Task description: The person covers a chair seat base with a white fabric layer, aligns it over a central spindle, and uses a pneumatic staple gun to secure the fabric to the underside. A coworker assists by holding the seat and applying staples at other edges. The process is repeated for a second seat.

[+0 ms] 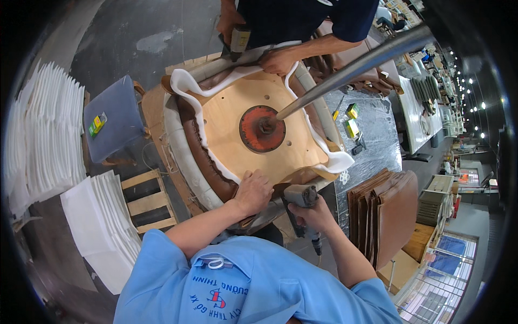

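Observation:
An upside-down chair seat with a pale plywood board [232, 116] lies before me, brown leather [200, 141] and white padding [186, 86] folded up round its edges. A red round plate [251, 129] on a metal rod [356, 67] presses on the board's middle. My left hand [253, 191] is closed on the leather at the near edge, its fingertips over the board. My right hand [315, 213] grips a staple gun [301, 195] by its handle, its head close to the seat's near right corner. Opposite, a co-worker's hand [279, 60] touches the far edge; the other holds another staple gun [239, 40].
Stacks of white padding sheets [46, 135] stand at left, beside a stool with a bluish cover [113, 116] and a wooden pallet [148, 197]. To the right are a plastic-covered table [372, 135] with small yellow-green boxes [352, 128] and a pile of brown leather pieces [396, 218].

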The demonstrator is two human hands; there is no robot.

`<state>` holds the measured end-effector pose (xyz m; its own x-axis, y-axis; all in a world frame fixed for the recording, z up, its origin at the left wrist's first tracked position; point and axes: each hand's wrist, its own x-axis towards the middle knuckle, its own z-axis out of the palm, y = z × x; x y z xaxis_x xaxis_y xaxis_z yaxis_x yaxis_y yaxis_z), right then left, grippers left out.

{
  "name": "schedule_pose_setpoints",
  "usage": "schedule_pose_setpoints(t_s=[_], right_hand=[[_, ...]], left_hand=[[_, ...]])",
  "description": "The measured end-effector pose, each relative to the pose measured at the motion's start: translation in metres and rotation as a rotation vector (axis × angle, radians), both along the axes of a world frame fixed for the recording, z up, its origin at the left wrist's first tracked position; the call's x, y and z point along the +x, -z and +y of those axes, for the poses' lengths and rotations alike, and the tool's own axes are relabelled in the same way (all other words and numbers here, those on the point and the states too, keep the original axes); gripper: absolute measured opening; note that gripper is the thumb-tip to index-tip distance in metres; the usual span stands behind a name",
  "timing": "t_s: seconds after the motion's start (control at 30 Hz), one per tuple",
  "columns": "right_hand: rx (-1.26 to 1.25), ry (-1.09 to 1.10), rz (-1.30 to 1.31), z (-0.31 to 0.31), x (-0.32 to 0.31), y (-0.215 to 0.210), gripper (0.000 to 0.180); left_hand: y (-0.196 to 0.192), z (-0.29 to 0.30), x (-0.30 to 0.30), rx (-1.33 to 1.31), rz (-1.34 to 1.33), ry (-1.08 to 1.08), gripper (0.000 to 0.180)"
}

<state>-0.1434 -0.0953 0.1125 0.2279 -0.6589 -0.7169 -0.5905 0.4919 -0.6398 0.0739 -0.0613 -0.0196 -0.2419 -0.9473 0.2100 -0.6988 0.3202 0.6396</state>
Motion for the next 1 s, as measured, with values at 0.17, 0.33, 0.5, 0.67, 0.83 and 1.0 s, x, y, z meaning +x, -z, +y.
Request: schedule_pose_setpoints(t_s=[0.17, 0.33, 0.5, 0.67, 0.83, 1.0], right_hand=[[-0.009, -0.040, 0.011, -0.008, 0.018, 0.006, 0.031], [-0.019, -0.139, 0.086, -0.020, 0.027, 0.003, 0.031], [-0.007, -0.133, 0.117, -0.024, 0.036, 0.003, 0.026], [-0.037, -0.176, 0.137, -0.028, 0.041, -0.002, 0.026], [-0.056, -0.170, 0.198, -0.026, 0.035, 0.006, 0.038], [-0.172, -0.027, 0.027, 0.007, -0.001, 0.009, 0.044]], left_hand=[[-0.001, -0.002, 0.001, 0.017, 0.084, -0.046, 0.010], [0.005, -0.002, -0.003, 0.032, 0.082, -0.050, 0.009], [0.007, -0.001, -0.006, 0.043, 0.065, -0.071, 0.009], [0.006, -0.001, -0.010, 0.066, 0.082, -0.098, 0.008], [-0.006, -0.004, -0.010, 0.179, -0.047, -0.061, 0.011], [-0.015, -0.048, -0.009, 0.052, -0.024, -0.074, 0.016]])
